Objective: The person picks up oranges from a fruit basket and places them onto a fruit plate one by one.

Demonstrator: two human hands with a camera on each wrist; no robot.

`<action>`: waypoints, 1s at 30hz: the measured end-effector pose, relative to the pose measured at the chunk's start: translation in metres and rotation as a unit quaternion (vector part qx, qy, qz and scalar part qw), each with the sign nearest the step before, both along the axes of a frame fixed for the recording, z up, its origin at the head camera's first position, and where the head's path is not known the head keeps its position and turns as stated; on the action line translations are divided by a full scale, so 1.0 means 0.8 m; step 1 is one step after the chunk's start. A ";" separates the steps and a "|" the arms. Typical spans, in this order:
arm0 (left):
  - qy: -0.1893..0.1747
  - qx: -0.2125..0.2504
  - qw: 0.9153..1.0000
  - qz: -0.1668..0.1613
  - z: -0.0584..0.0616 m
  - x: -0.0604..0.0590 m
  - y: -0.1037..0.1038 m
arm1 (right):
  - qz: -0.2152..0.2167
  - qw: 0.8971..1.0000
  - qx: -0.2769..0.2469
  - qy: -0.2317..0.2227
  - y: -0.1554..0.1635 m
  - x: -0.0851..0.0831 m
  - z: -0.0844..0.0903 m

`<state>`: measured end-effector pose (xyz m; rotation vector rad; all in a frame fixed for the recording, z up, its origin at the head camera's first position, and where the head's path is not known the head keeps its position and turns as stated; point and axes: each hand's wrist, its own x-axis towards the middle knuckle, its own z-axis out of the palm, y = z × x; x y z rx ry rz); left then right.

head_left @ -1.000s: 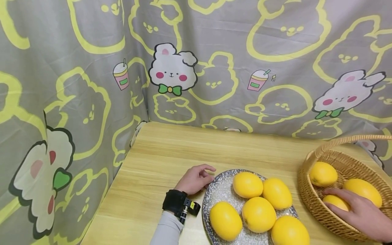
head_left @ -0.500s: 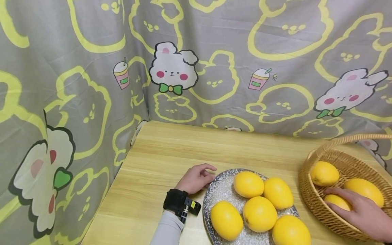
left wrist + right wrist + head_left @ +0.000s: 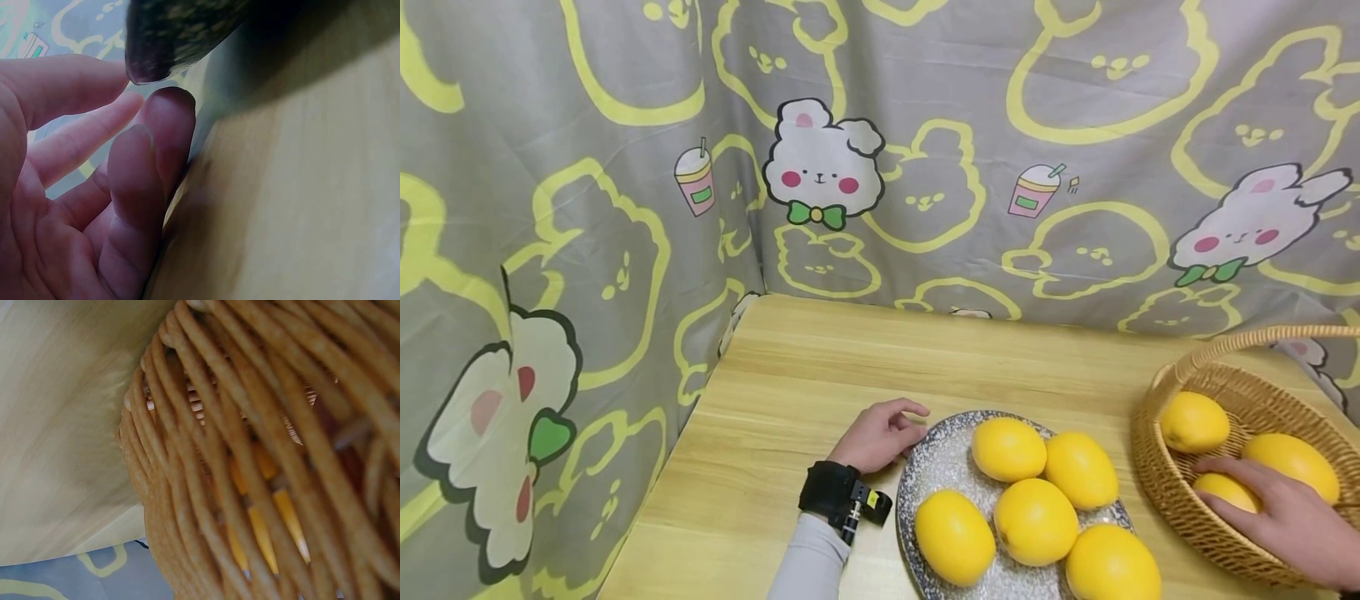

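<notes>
In the head view, my right hand [image 3: 1285, 521] reaches into a wicker basket [image 3: 1153, 458] at the right and grips a lemon [image 3: 1225, 490], fingers curled over it. Two more lemons lie in the basket, one at the far left [image 3: 1195, 423] and one to the right [image 3: 1296, 467]. Woven strands block the right wrist view, with yellow showing through. My left hand [image 3: 880, 435] rests on the table with fingers loosely bent, its fingertips at the rim of a speckled grey plate [image 3: 942, 471]. Several lemons, including a central one [image 3: 1036, 522], sit on that plate.
The basket's arched handle [image 3: 1262, 337] rises over its far side. A light wooden table [image 3: 820, 350] carries everything. Patterned grey curtains [image 3: 940, 75] hang behind the table and along its left side. A black wrist strap with a small camera [image 3: 842, 493] is on my left wrist.
</notes>
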<state>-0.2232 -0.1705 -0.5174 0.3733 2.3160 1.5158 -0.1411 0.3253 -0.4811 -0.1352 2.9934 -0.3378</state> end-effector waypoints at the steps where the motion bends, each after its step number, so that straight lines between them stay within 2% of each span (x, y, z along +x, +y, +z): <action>1: -0.001 0.000 1.000 0.000 0.000 0.000 0.000 | 0.000 1.000 0.000 0.000 0.000 0.000 0.000; 11: -0.001 0.002 1.000 0.002 0.001 0.001 -0.002 | -0.006 1.000 0.005 -0.001 -0.006 -0.001 0.005; 24: 0.000 -0.002 1.000 0.002 0.001 0.001 -0.001 | -0.021 0.999 0.010 0.031 -0.001 0.003 0.014; 28: 0.001 -0.003 1.000 0.001 0.002 0.001 0.000 | -0.028 0.997 0.015 0.070 0.005 0.002 0.019; 30: 0.000 -0.001 1.000 0.002 0.002 0.000 -0.001 | -0.031 0.994 0.010 0.104 0.008 0.002 0.021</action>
